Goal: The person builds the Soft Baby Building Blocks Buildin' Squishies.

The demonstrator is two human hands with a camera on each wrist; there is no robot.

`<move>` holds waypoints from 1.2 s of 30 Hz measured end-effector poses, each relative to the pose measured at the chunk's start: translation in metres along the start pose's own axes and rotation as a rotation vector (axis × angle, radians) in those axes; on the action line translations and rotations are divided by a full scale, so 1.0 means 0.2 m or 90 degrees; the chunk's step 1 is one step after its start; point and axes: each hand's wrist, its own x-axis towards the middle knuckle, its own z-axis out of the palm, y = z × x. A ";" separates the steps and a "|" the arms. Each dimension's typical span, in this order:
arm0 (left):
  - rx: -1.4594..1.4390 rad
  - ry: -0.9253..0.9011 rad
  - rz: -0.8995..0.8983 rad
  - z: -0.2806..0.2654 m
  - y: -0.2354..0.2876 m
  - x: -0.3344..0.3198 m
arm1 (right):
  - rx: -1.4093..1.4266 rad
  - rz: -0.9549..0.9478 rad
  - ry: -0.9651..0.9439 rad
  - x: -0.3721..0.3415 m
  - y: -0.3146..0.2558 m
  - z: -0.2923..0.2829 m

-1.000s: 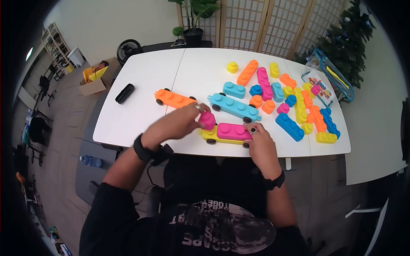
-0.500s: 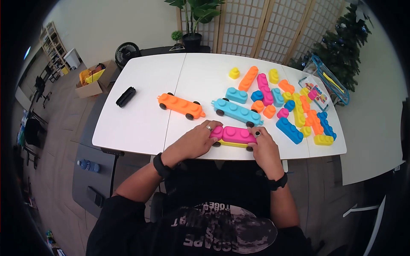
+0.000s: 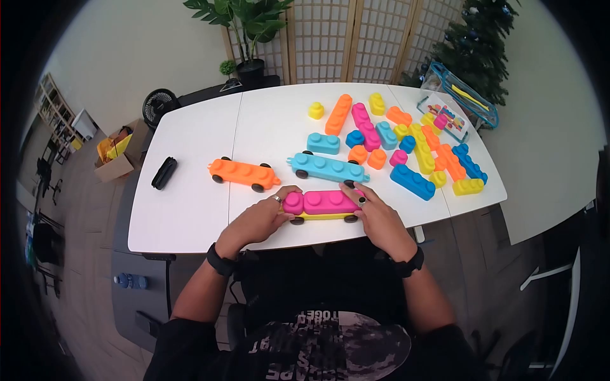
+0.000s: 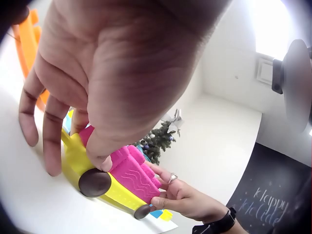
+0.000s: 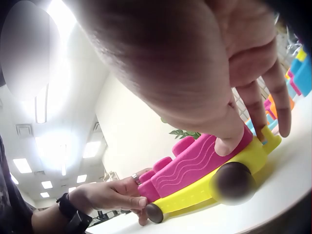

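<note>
A yellow wheeled toy car base stands near the table's front edge with two pink building blocks seated on top. The small pink block is at the left end, against the longer pink block. My left hand grips the small block's end, its thumb on the near side and fingers over the far side. With the thumb on its near face, my right hand holds the long block's right end.
Behind the pink blocks stand an orange wheeled base and a light blue wheeled base. Several loose blocks, including a blue one, spread over the table's right side. A black case lies at the left.
My left hand has brought the small pink block down onto the yellow base's left end, beside the long block. The right hand has stayed at the right end.
</note>
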 end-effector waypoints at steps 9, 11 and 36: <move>-0.051 -0.038 -0.010 0.01 -0.02 -0.01 | 0.086 0.030 -0.023 0.04 0.09 0.00; -0.076 0.007 0.066 0.04 -0.07 -0.01 | 0.080 0.030 -0.063 0.05 0.09 -0.02; 0.033 0.265 0.162 0.08 0.05 -0.06 | -0.165 -0.208 -0.061 1.15 0.26 0.04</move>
